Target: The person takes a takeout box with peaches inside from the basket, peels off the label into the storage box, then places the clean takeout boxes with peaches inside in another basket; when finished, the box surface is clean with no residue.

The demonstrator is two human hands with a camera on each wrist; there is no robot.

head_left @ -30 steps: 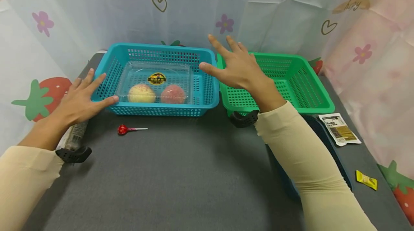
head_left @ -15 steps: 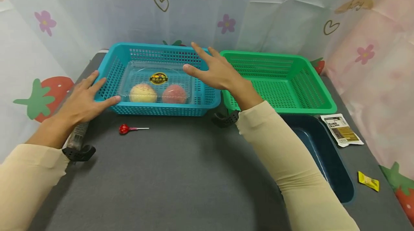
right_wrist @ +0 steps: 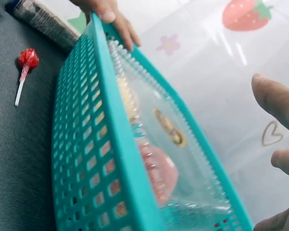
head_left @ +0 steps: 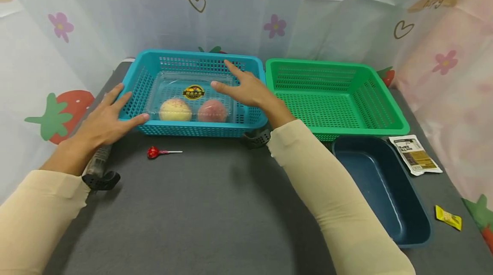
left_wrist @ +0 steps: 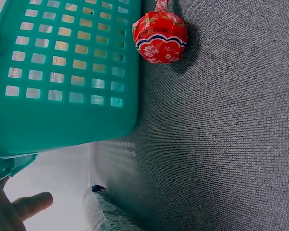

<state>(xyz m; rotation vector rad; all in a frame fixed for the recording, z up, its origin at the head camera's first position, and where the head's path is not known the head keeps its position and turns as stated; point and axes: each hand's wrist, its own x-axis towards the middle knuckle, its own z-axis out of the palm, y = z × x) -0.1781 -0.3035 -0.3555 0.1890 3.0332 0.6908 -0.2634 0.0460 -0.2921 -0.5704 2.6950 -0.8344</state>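
A blue plastic basket holds a clear plastic fruit box with a dark gold-edged label. Through the lid show a pale yellow round fruit and a pink one, both peach-like. My left hand rests at the basket's left end, its fingers spread and thumb over the front corner. Above the basket's right end hovers my right hand, fingers apart and holding nothing; the right wrist view shows it clear of the rim. A red-wrapped lollipop lies on the table in front of the basket.
A green basket stands to the right, with a dark blue tub before it. A white-and-brown packet and a yellow wrapped candy lie far right. A long packaged item is partly hidden beneath my left forearm.
My right hand has moved left and lower, from over the gap between the baskets to over the blue basket's right end. The left hand stays at the basket's left end.
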